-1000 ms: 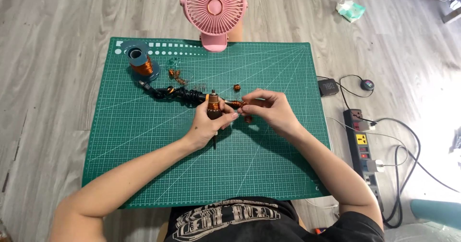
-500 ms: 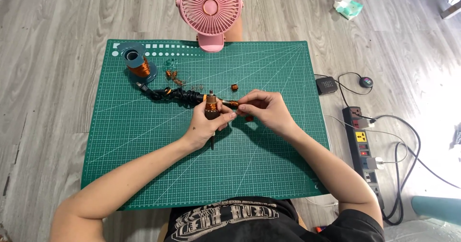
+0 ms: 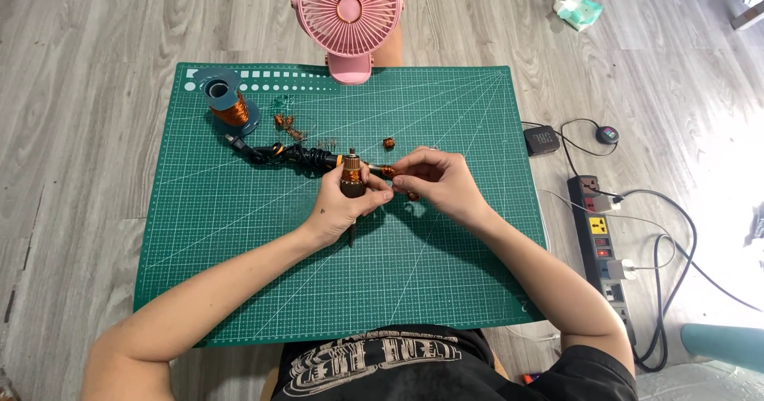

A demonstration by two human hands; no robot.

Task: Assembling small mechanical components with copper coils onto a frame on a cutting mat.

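Note:
My left hand (image 3: 341, 208) grips a small orange and black hand tool (image 3: 351, 177) upright over the green cutting mat (image 3: 239, 242). The tool's black cord (image 3: 282, 155) lies coiled to the left. My right hand (image 3: 439, 180) pinches a small copper wire coil (image 3: 387, 171) right beside the tool. The two hands touch at the mat's middle. Another small copper coil (image 3: 388, 143) lies just beyond them, and a few more copper bits (image 3: 286, 124) lie further left.
A spool of copper wire (image 3: 228, 107) stands at the mat's far left corner. A pink desk fan (image 3: 348, 13) sits at the far edge. On the wooden floor to the right are a power strip (image 3: 602, 242), cables and a small black device (image 3: 543, 139).
The hands stay together at the mat's middle; the fingers of the right hand shift slightly on the coil. The view has drifted a little.

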